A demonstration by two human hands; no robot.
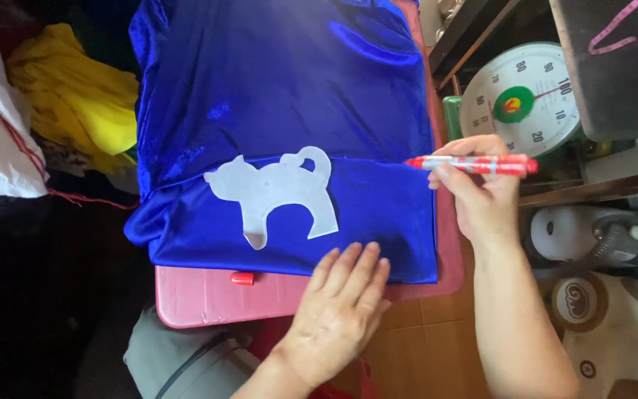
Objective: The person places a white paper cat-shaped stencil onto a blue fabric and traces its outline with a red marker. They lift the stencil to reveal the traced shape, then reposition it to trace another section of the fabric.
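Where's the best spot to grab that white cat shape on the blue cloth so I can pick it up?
Probably the cat cutout's curled tail at the top: it loops clear of the body, so fingers can pinch it from the far side. The shape lies flat and thin on the blue cloth, so pinching an edge likely beats pressing down on the middle.

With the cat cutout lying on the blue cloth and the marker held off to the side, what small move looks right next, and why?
Probably bring the right hand with the red marker left to the white cat cutout. The cutout lies flat on the blue cloth, the left hand presses the cloth's near edge, and the marker's tip hangs off the cutout.
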